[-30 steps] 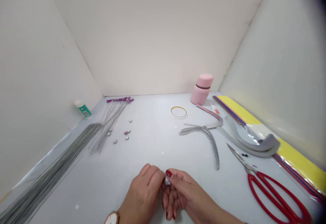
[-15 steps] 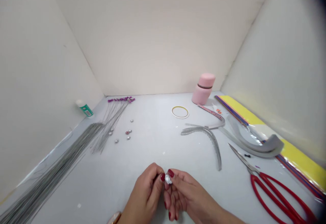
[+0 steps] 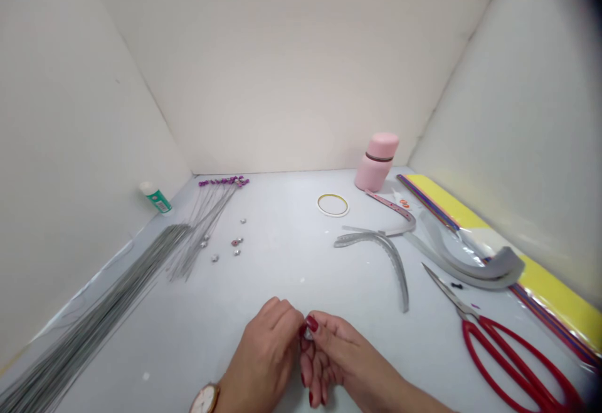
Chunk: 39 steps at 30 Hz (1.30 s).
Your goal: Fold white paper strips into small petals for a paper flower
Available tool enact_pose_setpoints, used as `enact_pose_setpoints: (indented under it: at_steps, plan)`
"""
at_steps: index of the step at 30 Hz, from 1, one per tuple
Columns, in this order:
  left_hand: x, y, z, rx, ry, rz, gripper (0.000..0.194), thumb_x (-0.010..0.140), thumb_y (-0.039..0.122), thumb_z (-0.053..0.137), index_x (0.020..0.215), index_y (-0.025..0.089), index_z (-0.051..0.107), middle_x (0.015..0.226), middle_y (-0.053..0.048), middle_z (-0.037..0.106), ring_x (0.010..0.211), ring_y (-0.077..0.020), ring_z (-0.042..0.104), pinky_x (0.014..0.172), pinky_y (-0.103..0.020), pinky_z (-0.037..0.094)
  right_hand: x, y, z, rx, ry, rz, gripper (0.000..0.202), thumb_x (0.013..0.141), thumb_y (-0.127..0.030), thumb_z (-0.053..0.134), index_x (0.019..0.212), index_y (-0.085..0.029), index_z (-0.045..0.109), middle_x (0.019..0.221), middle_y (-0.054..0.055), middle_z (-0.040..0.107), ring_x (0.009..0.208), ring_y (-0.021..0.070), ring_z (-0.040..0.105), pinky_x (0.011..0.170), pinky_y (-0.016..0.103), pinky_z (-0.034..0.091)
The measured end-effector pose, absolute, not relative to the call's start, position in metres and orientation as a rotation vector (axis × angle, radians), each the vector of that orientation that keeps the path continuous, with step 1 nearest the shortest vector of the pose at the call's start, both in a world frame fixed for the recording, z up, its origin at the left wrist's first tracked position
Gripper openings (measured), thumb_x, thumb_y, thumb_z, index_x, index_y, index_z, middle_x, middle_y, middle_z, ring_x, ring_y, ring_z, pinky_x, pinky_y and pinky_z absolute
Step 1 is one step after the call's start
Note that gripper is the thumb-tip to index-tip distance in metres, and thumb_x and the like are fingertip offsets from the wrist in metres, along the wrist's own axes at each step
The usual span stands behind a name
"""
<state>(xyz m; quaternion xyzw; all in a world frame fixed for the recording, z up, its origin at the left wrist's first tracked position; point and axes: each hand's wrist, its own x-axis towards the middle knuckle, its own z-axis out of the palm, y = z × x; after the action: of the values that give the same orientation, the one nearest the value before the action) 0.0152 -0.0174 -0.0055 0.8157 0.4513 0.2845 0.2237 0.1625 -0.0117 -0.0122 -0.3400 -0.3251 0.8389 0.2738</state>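
My right hand (image 3: 341, 350) pinches a small silver foil ball (image 3: 308, 334) between thumb and index finger, its other fingers curled below. From the left side my left hand (image 3: 270, 344) is closed, its fingertips meeting the foil ball; the back of that hand faces up and hides most of its fingers. Only a sliver of the ball shows between the two hands. Beyond them on the table lie several more small silver foil balls (image 3: 215, 258), and a reddish bead-like piece (image 3: 234, 243) sits among them.
Grey wires (image 3: 108, 306) and purple-tipped stems (image 3: 224, 182) lie left, near a glue stick (image 3: 157, 198). Behind stand a tape roll (image 3: 332, 205) and pink flask (image 3: 376, 162). Rightward are grey paper strips (image 3: 395, 262), a measuring tape (image 3: 390, 205), red-handled scissors (image 3: 508, 356) and packaged coloured sheets (image 3: 540, 281).
My left hand has rolled over so its back faces up and its thumb is hidden. The foil ball is now more covered by fingers. My right hand has barely moved.
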Motion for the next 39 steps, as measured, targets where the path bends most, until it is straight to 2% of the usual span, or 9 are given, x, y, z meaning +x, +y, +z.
enact_pose_setpoints:
  at_steps: [4, 8, 13, 17, 23, 29, 34, 39]
  plan:
    - [0.023, -0.021, -0.004, 1.703, 1.249, 0.816, 0.025, 0.09, 0.024, 0.03, 0.069, 0.019, 0.042, 0.059, 0.0, 0.05, 0.058, -0.0147, 0.051, 0.058, -0.026, 0.04, 0.163, -0.012, -0.011, -0.852, -0.745, 2.31, 0.037, 0.076, -0.051, 0.053, 0.071, -0.015, 0.046, 0.052, 0.0, 0.059, 0.035, 0.0053, 0.052, 0.034, 0.012, 0.033]
    - [0.027, -0.022, -0.005, 1.256, 0.976, 0.82, 0.023, 0.091, 0.033, 0.03, 0.074, 0.02, 0.039, 0.05, 0.005, 0.049, 0.045, -0.0129, 0.054, 0.051, -0.025, 0.042, 0.165, -0.012, -0.011, -0.819, -0.637, 2.366, 0.035, 0.076, -0.048, 0.055, 0.072, -0.013, 0.049, 0.051, 0.0, 0.058, 0.034, 0.0049, 0.052, 0.034, 0.011, 0.035]
    - [0.028, -0.018, 0.0, 1.03, 0.834, 0.801, 0.024, 0.09, 0.033, 0.034, 0.071, 0.019, 0.038, 0.046, 0.004, 0.052, 0.047, -0.0142, 0.059, 0.05, -0.024, 0.041, 0.167, -0.012, -0.013, -0.857, -0.747, 2.342, 0.034, 0.079, -0.046, 0.051, 0.072, -0.013, 0.05, 0.051, 0.001, 0.058, 0.034, 0.0054, 0.052, 0.033, 0.012, 0.034]
    - [0.03, -0.019, 0.0, 1.011, 0.866, 0.838, 0.026, 0.089, 0.037, 0.037, 0.07, 0.019, 0.039, 0.046, 0.006, 0.05, 0.044, -0.0126, 0.056, 0.049, -0.023, 0.04, 0.167, -0.012, -0.014, -0.934, -1.021, 2.124, 0.036, 0.084, -0.046, 0.044, 0.071, -0.013, 0.049, 0.055, 0.001, 0.059, 0.04, 0.0068, 0.055, 0.038, 0.014, 0.034]
    - [0.027, -0.021, -0.005, 1.069, 0.928, 0.879, 0.024, 0.089, 0.033, 0.039, 0.071, 0.018, 0.041, 0.054, 0.001, 0.056, 0.052, -0.0142, 0.057, 0.054, -0.025, 0.037, 0.168, -0.013, -0.015, -0.998, -1.332, 1.862, 0.039, 0.086, -0.046, 0.038, 0.07, -0.013, 0.05, 0.057, -0.001, 0.056, 0.045, 0.0071, 0.053, 0.044, 0.017, 0.037]
    - [0.028, -0.019, 0.0, 0.78, 0.765, 0.813, 0.023, 0.089, 0.028, 0.039, 0.069, 0.017, 0.042, 0.054, -0.003, 0.059, 0.052, -0.0143, 0.057, 0.051, -0.024, 0.033, 0.169, -0.01, -0.011, -0.931, -1.317, 1.98, 0.044, 0.086, -0.051, 0.035, 0.071, -0.013, 0.051, 0.055, -0.001, 0.055, 0.041, 0.0067, 0.05, 0.04, 0.016, 0.034]
    - [0.025, -0.02, 0.0, 0.631, 0.717, 0.799, 0.021, 0.089, 0.022, 0.04, 0.069, 0.015, 0.044, 0.058, -0.004, 0.06, 0.055, -0.0124, 0.057, 0.05, -0.02, 0.032, 0.174, -0.008, -0.006, -0.956, -1.525, 1.833, 0.043, 0.084, -0.05, 0.039, 0.066, -0.013, 0.05, 0.055, -0.001, 0.053, 0.042, 0.0055, 0.043, 0.043, 0.016, 0.035]
    - [0.023, -0.019, -0.001, 0.583, 0.735, 0.739, 0.018, 0.086, 0.023, 0.045, 0.071, 0.014, 0.047, 0.056, -0.004, 0.059, 0.05, -0.0104, 0.054, 0.045, -0.017, 0.03, 0.174, -0.008, -0.008, -0.942, -1.496, 1.893, 0.039, 0.086, -0.048, 0.036, 0.069, -0.015, 0.047, 0.051, -0.003, 0.05, 0.04, 0.0058, 0.042, 0.041, 0.016, 0.033]
